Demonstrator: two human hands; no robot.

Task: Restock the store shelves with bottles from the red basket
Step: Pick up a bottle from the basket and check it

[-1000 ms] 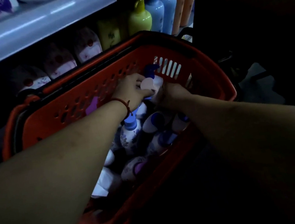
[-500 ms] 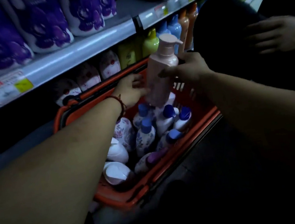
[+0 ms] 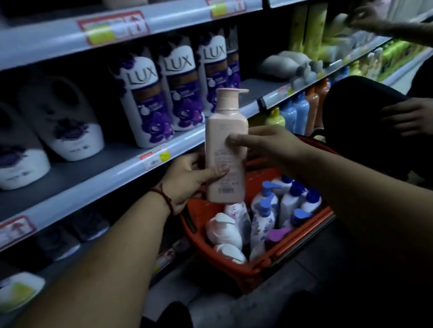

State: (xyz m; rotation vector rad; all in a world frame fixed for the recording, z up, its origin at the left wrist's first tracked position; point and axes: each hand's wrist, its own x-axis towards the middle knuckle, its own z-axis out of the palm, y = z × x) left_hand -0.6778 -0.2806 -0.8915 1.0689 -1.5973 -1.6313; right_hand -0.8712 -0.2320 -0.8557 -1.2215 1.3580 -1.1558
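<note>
Left hand [image 3: 189,180] grips pink bottle [image 3: 226,151], right hand [image 3: 271,143] flat against it, red basket [image 3: 265,264] below — pump bottles [image 3: 262,221] inside

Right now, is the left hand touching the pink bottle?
Touching. The head view shows the left hand gripping the pink bottle near its base, with the thumb lying flat across the bottle's face.

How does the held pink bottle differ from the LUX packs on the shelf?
The pink bottle is plain, with a pump top; the LUX packs are white and purple, flower-printed. The left hand grips the pink bottle above the red basket; the LUX packs stand on the shelf.
</note>
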